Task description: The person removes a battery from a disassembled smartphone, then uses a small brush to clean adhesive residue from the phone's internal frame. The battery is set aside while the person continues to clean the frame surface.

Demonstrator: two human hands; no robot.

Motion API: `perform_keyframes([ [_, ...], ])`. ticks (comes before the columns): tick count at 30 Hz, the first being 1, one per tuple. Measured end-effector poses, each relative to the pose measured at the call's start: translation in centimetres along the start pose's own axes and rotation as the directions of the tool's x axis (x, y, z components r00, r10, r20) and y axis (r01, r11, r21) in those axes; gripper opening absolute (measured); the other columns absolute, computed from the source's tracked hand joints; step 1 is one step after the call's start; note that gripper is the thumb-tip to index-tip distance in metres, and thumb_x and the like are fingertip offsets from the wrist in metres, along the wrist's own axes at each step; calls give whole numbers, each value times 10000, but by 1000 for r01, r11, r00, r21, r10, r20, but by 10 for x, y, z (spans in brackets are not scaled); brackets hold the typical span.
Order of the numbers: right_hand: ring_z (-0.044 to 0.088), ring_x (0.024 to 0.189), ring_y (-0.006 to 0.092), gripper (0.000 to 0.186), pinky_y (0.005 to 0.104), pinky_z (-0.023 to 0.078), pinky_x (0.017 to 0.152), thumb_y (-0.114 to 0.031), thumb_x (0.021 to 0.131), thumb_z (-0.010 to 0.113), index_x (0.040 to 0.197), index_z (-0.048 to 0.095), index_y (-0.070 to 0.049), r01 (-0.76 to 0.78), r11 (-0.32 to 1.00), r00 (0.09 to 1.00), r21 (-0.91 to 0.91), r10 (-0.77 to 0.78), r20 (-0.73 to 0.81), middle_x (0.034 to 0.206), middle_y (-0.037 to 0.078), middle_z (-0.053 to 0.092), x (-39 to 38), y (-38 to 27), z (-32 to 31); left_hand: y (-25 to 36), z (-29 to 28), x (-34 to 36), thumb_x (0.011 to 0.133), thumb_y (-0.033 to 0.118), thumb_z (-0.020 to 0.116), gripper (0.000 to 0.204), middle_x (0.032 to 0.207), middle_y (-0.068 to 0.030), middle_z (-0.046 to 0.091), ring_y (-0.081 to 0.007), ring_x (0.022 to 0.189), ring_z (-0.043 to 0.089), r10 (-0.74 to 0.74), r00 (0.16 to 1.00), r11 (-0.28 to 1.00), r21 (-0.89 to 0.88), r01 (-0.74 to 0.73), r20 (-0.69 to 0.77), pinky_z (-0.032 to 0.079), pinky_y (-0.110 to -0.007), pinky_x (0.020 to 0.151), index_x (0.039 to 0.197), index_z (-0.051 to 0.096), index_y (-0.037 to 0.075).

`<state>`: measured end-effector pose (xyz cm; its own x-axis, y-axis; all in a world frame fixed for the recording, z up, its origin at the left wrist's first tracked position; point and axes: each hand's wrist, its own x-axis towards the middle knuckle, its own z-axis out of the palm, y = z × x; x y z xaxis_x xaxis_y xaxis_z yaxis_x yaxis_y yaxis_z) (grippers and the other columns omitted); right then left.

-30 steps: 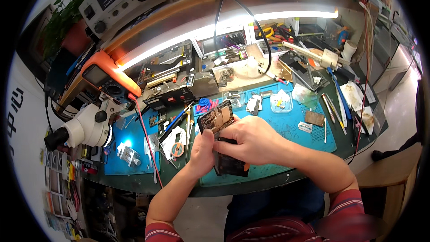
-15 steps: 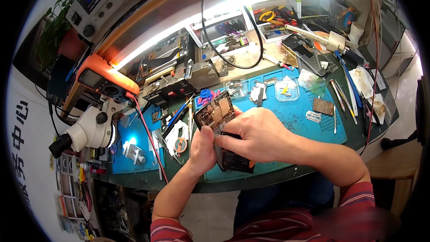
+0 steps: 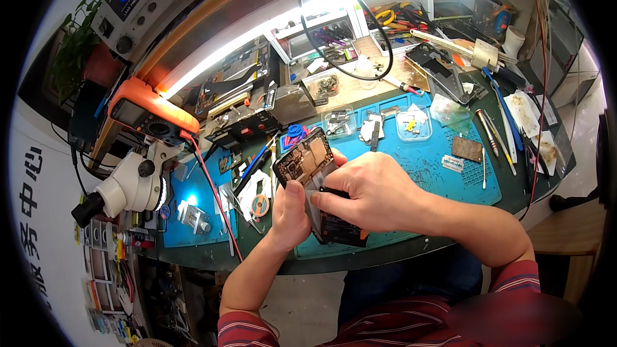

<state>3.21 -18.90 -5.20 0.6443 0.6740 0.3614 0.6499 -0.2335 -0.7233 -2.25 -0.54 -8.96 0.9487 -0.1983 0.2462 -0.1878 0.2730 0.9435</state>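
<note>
An opened phone (image 3: 313, 157) is tilted up above the blue mat, its inner parts and copper-coloured plates bare. My left hand (image 3: 291, 215) grips it along the left side, with the thumb lying over the front. A dark slab with an orange spot (image 3: 342, 231) shows at the lower end, partly under my right hand. My right hand (image 3: 379, 189) is closed in a pinch over the middle of the phone. Between its thumb and forefinger a short dark piece shows, too hidden to name. A greyish film-like strip runs beside it.
A blue repair mat (image 3: 411, 218) covers the bench. On it are a clear box of small parts (image 3: 413, 123), a razor blade (image 3: 452, 163) and a cotton swab (image 3: 484, 173). To the left stand a microscope (image 3: 128, 186) and an orange multimeter (image 3: 151, 109). Tweezers and screwdrivers lie right.
The view has shifted slightly. Both hands keep their grip on the phone and over it, with hardly any visible movement.
</note>
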Motion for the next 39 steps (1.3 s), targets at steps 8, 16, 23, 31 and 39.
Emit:
perform_keyframes([
  [8, 610, 571, 350, 425, 439, 489, 562, -316, 894, 701, 622, 584, -12, 13, 999, 1000, 33, -12, -20, 583, 162, 574, -1, 3, -1, 1, 3, 0, 1037, 617, 423, 769, 1367, -167, 550, -250, 1255, 561, 5, 1000, 1000, 28, -4, -23, 450, -406, 1069, 1425, 436, -47],
  [16, 678, 672, 374, 385, 477, 540, 628, -351, 900, 620, 726, 703, -17, -46, 998, 995, 34, 43, 85, 668, 176, 663, 0, 1, -9, 2, 5, -1, 1035, 620, 428, 769, 1352, -156, 557, -242, 1240, 569, 12, 998, 999, 44, -10, -55, 456, -398, 1059, 1409, 453, -51],
  [23, 673, 651, 377, 400, 477, 538, 608, -355, 904, 614, 711, 696, -14, -59, 997, 994, 39, 55, 98, 656, 180, 657, 0, 1, -10, 2, 6, 0, 1017, 637, 458, 784, 1339, -153, 561, -240, 1227, 574, 27, 997, 998, 49, -24, -68, 467, -399, 1048, 1396, 466, -48],
  [31, 595, 541, 335, 449, 434, 451, 516, -333, 901, 698, 615, 584, -5, -35, 997, 998, 70, 31, 49, 571, 153, 563, -1, 5, -6, 0, 5, 0, 1005, 643, 480, 795, 1347, -156, 556, -246, 1236, 568, 27, 998, 999, 38, -24, -65, 461, -408, 1056, 1402, 460, -46],
  [39, 653, 615, 343, 405, 435, 506, 565, -406, 901, 699, 727, 645, -45, 64, 995, 988, -77, -52, 142, 625, 142, 620, -1, 2, -18, 6, 10, 4, 846, 866, 413, 1065, 1399, -145, 545, -251, 1286, 557, -79, 995, 988, 127, 85, -54, 460, -420, 1078, 1462, 426, -3],
])
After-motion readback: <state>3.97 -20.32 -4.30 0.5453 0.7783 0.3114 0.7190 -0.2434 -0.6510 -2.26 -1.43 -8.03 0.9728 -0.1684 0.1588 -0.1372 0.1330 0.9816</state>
